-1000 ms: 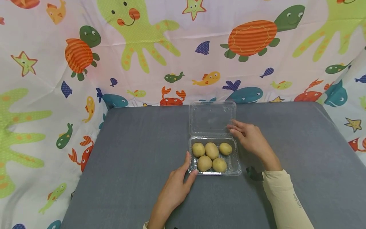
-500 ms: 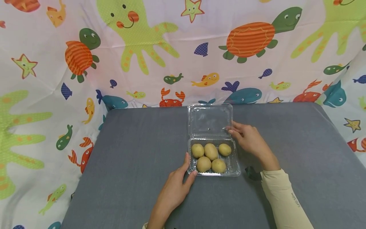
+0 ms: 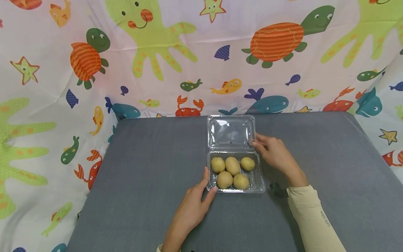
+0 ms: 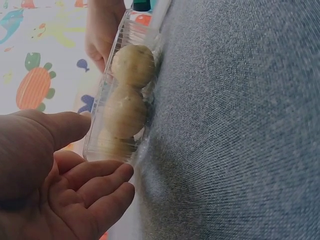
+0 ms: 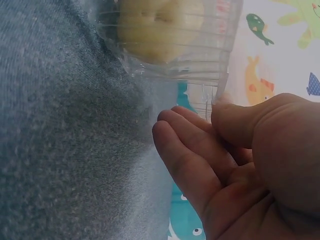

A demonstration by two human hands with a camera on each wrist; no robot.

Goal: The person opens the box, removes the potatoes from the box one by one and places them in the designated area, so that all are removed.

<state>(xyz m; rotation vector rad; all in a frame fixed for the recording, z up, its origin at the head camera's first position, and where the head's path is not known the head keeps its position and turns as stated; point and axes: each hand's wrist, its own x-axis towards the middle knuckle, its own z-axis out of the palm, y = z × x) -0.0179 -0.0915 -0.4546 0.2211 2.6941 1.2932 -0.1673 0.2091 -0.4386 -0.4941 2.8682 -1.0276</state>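
A clear plastic clamshell container point(image 3: 260, 182) sits on the grey tabletop with its lid point(image 3: 231, 132) swung back toward the curtain. Several yellow-skinned potatoes point(image 3: 225, 180) lie in its base, two in the near row and the others behind. My left hand point(image 3: 193, 204) rests against the container's left side, fingers and thumb extended around the near left corner. In the left wrist view, the fingertips point(image 4: 122, 172) are right at the plastic wall. My right hand point(image 3: 275, 154) pinches the lid's right edge between thumb and fingers, low near the hinge.
The grey cloth-covered table point(image 3: 151, 168) spreads out on both sides of the container. A white curtain point(image 3: 126, 94) printed with sea animals hangs behind and to the left. Beside the right wrist shows a small dark green patch point(image 3: 277, 190).
The lid has tilted farther back and lower, with my right hand staying at its edge. My left hand and the potatoes have kept their places.
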